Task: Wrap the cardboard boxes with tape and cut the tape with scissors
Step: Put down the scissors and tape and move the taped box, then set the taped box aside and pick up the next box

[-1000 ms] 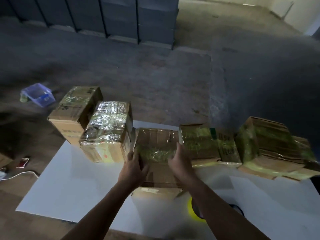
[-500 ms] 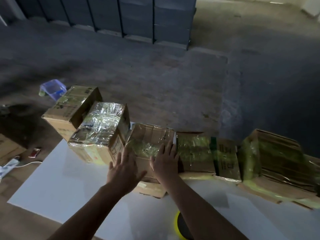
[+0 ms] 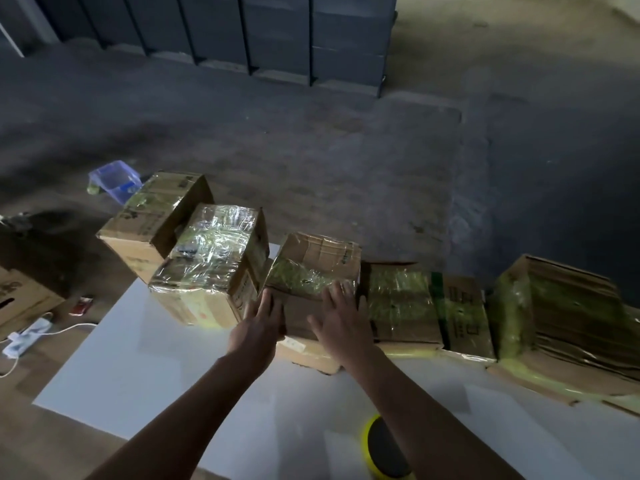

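A tape-wrapped cardboard box (image 3: 313, 268) lies in the row at the far edge of the white table (image 3: 145, 362). My left hand (image 3: 258, 327) touches its left side with straight fingers. My right hand (image 3: 341, 323) lies flat on its top, fingers spread. To its left stand a shiny fully wrapped box (image 3: 211, 268) and a plain taped box (image 3: 156, 216). To its right lie a wrapped box with a green band (image 3: 426, 306) and a stack of flattened taped cardboard (image 3: 568, 317). A yellow tape roll (image 3: 384, 448) lies near the table's front edge, partly behind my right forearm. No scissors are visible.
The table's left corner hangs over a concrete floor. On the floor at left are a clear blue plastic tub (image 3: 114, 180), a brown carton (image 3: 24, 299), a white power strip with cable (image 3: 27, 336) and a small red item (image 3: 81, 304). Dark stacked crates (image 3: 277, 32) line the back.
Both hands pushed the middle box away from me into the row of boxes, then flattened out on it. The camera view shifted a little to the left.
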### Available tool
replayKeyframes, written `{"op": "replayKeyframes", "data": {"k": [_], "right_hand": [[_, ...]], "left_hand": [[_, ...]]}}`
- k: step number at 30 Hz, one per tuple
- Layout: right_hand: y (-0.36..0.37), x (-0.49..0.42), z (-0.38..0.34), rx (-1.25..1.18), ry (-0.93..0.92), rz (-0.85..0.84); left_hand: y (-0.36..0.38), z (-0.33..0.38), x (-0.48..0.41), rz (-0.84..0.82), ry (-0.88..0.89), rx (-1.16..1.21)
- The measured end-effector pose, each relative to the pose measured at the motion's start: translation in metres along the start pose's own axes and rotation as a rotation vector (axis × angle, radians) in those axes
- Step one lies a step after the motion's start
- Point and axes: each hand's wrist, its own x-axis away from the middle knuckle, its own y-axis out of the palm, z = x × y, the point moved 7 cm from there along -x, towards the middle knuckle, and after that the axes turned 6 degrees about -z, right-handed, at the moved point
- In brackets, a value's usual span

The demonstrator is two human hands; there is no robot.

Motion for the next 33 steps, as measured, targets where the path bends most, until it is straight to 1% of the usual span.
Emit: {"op": "replayKeyframes", "data": {"k": [4, 7, 8, 10, 12, 14, 15, 17, 18, 20, 22, 23, 24, 26, 27, 28, 30, 31, 33], "right_hand": [[0.001, -0.005, -0.009, 0.101, 0.010, 0.016], [0.001, -0.008, -0.018, 0.154, 0.084, 0.009], [0.000, -0.009, -0.021, 0.163, 0.113, -0.001], [-0.003, -0.010, -0.033, 0.199, 0.135, -0.001], [-0.009, -0.011, -0.052, 0.222, 0.128, 0.033], [-0.011, -0.015, -0.076, 0.126, 0.110, 0.038], [-0.010, -0.018, -0.091, 0.053, 0.088, 0.027], [-0.009, -0.026, -0.120, -0.114, 0.049, 0.022], [-0.010, -0.029, -0.134, -0.205, 0.041, 0.027], [-0.013, -0.035, -0.157, -0.391, 0.054, 0.057], [-0.014, -0.040, -0.170, -0.564, 0.115, 0.054], [-0.014, -0.042, -0.173, -0.613, 0.147, 0.035], [-0.012, -0.044, -0.175, -0.620, 0.175, 0.012], [-0.009, -0.047, -0.178, -0.546, 0.208, -0.034], [-0.007, -0.048, -0.180, -0.519, 0.214, -0.049], [-0.007, -0.049, -0.181, -0.522, 0.224, -0.052], [-0.009, -0.050, -0.177, -0.568, 0.291, -0.046], [-0.010, -0.049, -0.173, -0.559, 0.334, -0.051], [-0.010, -0.044, -0.168, -0.497, 0.369, -0.086]], "left_hand": [[-0.003, -0.008, -0.005, -0.048, 0.041, -0.010], [-0.006, -0.010, -0.002, -0.085, 0.108, 0.031], [-0.012, -0.012, 0.001, -0.066, 0.145, 0.079], [-0.033, -0.024, 0.004, 0.056, 0.210, 0.202], [-0.059, -0.046, 0.004, 0.229, 0.235, 0.257], [-0.076, -0.079, -0.003, 0.324, 0.169, 0.233], [-0.079, -0.100, -0.009, 0.323, 0.093, 0.225], [-0.074, -0.144, -0.018, 0.247, -0.082, 0.260], [-0.069, -0.160, -0.021, 0.196, -0.138, 0.300], [-0.058, -0.179, -0.022, 0.126, -0.155, 0.425], [-0.055, -0.186, -0.018, 0.134, -0.135, 0.528], [-0.054, -0.188, -0.017, 0.142, -0.132, 0.540], [-0.052, -0.190, -0.016, 0.137, -0.145, 0.531], [-0.046, -0.196, -0.014, 0.086, -0.204, 0.520], [-0.043, -0.199, -0.012, 0.062, -0.225, 0.551], [-0.042, -0.202, -0.011, 0.058, -0.232, 0.605], [-0.045, -0.210, -0.006, 0.103, -0.234, 0.690], [-0.046, -0.216, -0.003, 0.112, -0.249, 0.700], [-0.042, -0.228, 0.002, 0.063, -0.302, 0.673]]}}
